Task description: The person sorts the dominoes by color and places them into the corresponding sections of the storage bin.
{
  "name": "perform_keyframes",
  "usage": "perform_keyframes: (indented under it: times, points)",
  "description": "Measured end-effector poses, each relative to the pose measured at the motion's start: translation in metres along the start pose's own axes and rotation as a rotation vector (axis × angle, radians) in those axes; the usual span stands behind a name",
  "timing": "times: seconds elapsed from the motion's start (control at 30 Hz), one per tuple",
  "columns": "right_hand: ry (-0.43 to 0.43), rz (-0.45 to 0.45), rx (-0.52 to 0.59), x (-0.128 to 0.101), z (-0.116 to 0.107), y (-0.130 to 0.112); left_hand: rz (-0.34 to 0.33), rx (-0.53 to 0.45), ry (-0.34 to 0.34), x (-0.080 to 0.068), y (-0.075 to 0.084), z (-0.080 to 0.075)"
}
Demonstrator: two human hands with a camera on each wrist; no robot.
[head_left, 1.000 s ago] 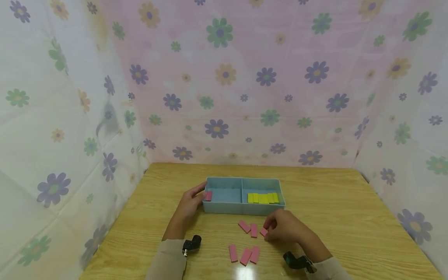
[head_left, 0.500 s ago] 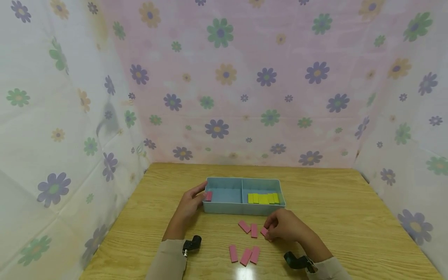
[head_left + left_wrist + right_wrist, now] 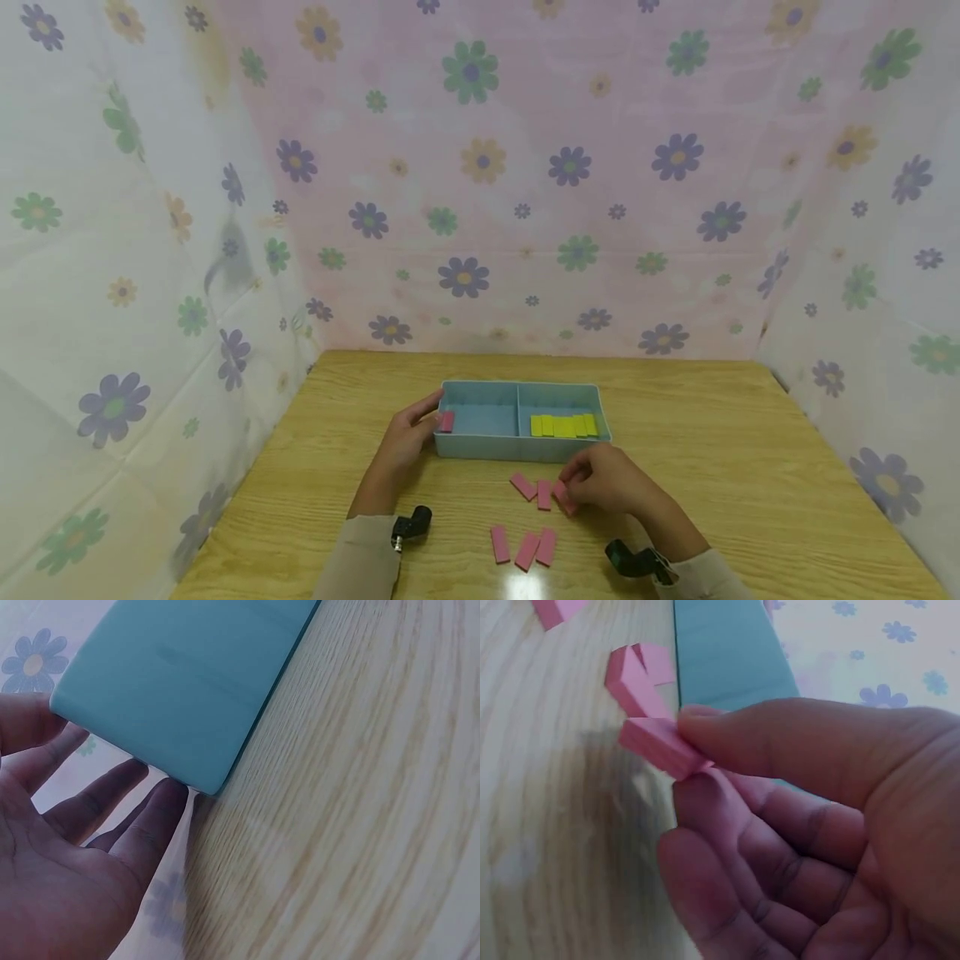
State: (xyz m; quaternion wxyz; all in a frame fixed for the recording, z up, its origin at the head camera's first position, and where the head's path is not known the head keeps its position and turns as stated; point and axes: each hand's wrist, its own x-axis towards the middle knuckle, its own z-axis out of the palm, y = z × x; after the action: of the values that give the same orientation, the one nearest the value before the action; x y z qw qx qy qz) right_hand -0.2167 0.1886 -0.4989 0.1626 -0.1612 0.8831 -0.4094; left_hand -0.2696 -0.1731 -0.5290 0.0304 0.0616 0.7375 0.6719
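Nearest the person, three pink blocks [image 3: 523,546] lie loose on the desk [image 3: 750,467], just inward of the right hand [image 3: 611,483] and towards the body. That right hand has its thumb and forefinger closed in a pinch on one pink block [image 3: 660,746], lifted just clear of the wood; the other fingers curl loosely beneath it. Just to its inner side two more pink blocks [image 3: 534,490] lie close together, one overlapping the other's corner in the right wrist view.

Beyond both hands stands the blue tray [image 3: 517,387], split into two compartments. The left hand [image 3: 405,437] rests flat against the tray's outer end wall, fingers straight and relaxed, holding nothing. One pink block [image 3: 447,421] stands in the compartment next to that hand. The compartment on the right hand's side holds a row of yellow blocks [image 3: 564,425]; about six, though the seams are too fine to count surely.

So: seven pink blocks in all, five loose on the desk, one pinched, one in the tray; one tray.

The pinch sits at the block's end, so I judge it could swivel or slip. The tray's near wall is close ahead, and a low carry could clip it or nudge the pair alongside.
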Motion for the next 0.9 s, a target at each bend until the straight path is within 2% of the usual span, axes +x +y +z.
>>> perform_keyframes:
  times: [0.27,0.43,0.9]
  points:
    - [0.043,-0.041,0.013,0.004,-0.01,-0.013,-0.019,0.021,0.007,-0.001,0.0,0.001]
    - [0.106,-0.078,0.0,0.006,-0.019,-0.025,-0.011,0.03,0.014,0.001,-0.001,0.001]
    - [0.22,0.004,0.076,0.015,-0.023,-0.055,-0.015,0.034,0.019,-0.002,0.001,-0.001]
